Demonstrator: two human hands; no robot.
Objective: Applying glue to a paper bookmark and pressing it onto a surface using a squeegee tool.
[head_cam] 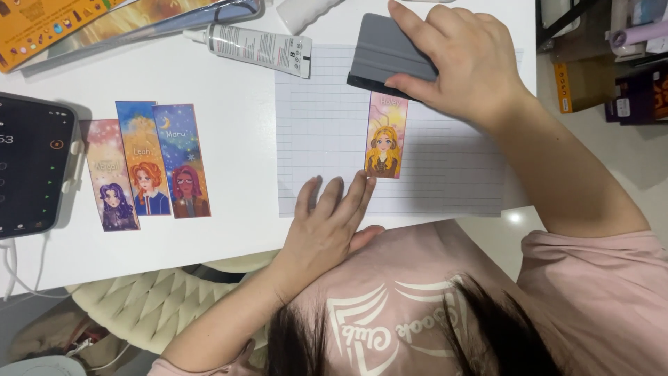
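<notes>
Head view: right hand (pixel 463 59) presses grey squeegee (pixel 388 56) onto orange bookmark (pixel 386 137).

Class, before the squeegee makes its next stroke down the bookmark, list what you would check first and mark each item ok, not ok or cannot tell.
1. Left hand lies flat, fingertips at the lower end of the illustrated card bookmark with a blonde figure: ok.
2. Right hand grips the grey flat plastic squeegee: ok.
3. The squeegee's dark edge lies across the bookmark's upper end: ok.
4. The bookmark lies wholly on the white lined paper sheet: ok.
5. The white squeeze tube is apart from the bookmark: ok.
6. Bubbles or creases on the bookmark's surface: cannot tell.
</notes>
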